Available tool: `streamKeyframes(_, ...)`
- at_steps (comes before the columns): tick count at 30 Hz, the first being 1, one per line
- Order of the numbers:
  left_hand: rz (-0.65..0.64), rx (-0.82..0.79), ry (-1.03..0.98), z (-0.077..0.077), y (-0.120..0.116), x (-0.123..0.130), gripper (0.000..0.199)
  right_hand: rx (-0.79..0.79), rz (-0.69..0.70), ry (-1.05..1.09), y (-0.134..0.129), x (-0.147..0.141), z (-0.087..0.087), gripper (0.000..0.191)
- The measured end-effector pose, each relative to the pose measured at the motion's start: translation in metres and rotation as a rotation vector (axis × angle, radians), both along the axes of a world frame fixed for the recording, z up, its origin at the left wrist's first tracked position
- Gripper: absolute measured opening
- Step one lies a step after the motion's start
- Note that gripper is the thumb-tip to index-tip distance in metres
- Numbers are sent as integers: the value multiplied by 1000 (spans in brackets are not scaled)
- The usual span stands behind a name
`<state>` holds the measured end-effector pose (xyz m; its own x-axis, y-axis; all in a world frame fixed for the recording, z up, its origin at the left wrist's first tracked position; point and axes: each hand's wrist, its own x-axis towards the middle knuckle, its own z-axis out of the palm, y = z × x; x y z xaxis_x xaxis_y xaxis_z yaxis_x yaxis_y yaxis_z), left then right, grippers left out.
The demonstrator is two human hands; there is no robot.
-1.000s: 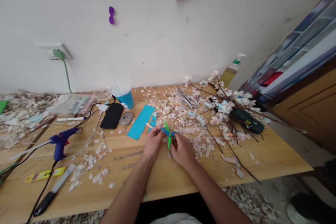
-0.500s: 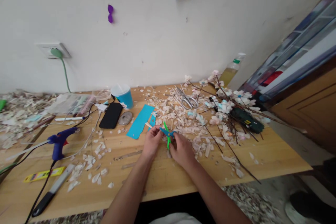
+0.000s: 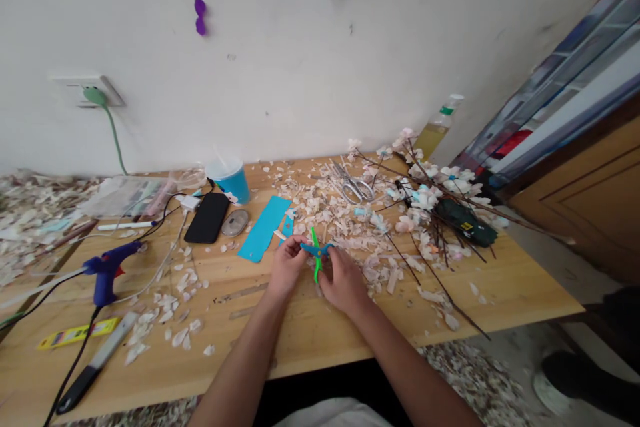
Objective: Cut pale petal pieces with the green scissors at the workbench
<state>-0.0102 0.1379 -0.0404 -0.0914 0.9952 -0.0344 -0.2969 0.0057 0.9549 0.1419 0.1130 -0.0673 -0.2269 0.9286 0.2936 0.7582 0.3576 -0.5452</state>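
While the right hand (image 3: pixel 345 280) pinches the open green-and-blue scissors (image 3: pixel 318 253) between thumb and fingers, the left hand (image 3: pixel 287 268) has its thumb and fingertips drawn together at the far end of the blue part; whether they grip that end or some small piece cannot be told. The scissors thus sit between the two sets of fingers, crossed like an X, above the wooden table (image 3: pixel 310 347). Just beyond the left fingers lies a blue sheet (image 3: pixel 264 229), with a smartphone (image 3: pixel 207 218) farther left and a blue cup (image 3: pixel 233 185) behind. Well left of those fingers rests a blue glue gun (image 3: pixel 107 273). Pale petal-like scraps (image 3: pixel 345 230) spread beyond the right fingers, metal scissors (image 3: pixel 351 191) among them, and blossom branches (image 3: pixel 425 197) lie farther right.
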Motion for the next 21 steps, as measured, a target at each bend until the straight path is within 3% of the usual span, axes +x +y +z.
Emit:
streamKeyframes(7, 153, 5, 10, -1, 3, -2, 32, 58, 91, 39, -3, -1, 8, 32)
streamKeyframes(11, 216, 25, 181, 10, -8, -30, 35, 0, 156, 37, -11, 2, 25, 24)
streamKeyframes(14, 230, -4, 526, 20, -32, -79, 34, -109, 379, -34, -20, 11, 43, 17)
streamKeyframes(17, 293, -110, 1060, 25, -64, -145, 30, -218, 602, -118, -35, 27, 59, 19)
streamKeyframes(19, 342, -164, 1378, 24, -83, -181, 27, -295, 617, -157, -47, 42, 67, 22)
streamKeyframes(21, 473, -44, 1628, 22, -96, -201, 32, -346, 563, -188, -61, 60, 74, 15)
